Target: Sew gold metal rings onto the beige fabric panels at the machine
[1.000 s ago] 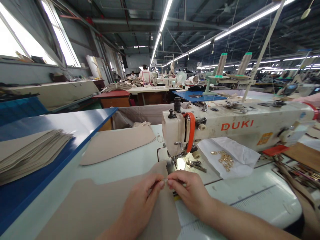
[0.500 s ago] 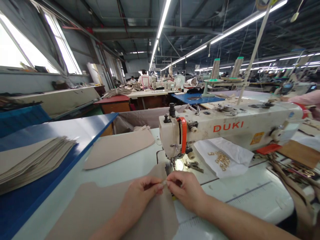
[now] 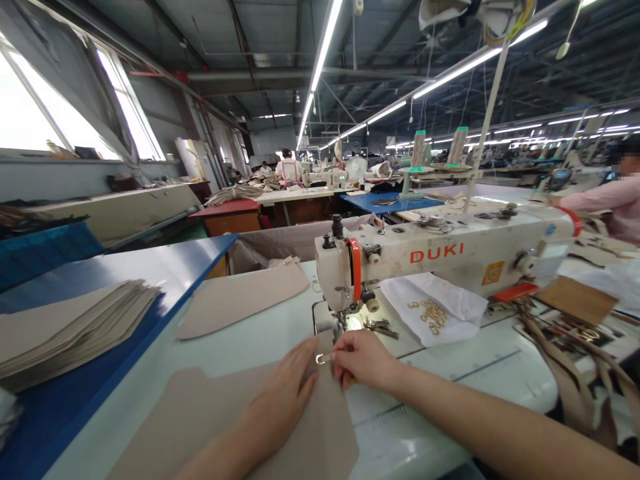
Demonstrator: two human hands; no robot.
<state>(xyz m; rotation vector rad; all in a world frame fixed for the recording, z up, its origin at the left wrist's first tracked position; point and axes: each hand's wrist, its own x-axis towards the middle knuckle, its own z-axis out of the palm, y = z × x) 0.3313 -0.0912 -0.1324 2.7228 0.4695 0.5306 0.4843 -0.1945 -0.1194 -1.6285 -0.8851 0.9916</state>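
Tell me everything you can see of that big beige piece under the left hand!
The beige piece is plain and smooth-looking, maybe leather or thick cloth. It lies flat on the pale green table, with a small step in its far edge. Its far right end is close to the sewing machine. The left hand rests on it; its near side leaves the picture.

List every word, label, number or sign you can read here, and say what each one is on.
"DUKI": red letters on the sewing machine.
Orange sticker on the same machine: print too small to read.
Blue mark near the machine's right end: too small to read.
Ruler scale on the table: lines show, but no readable numbers.
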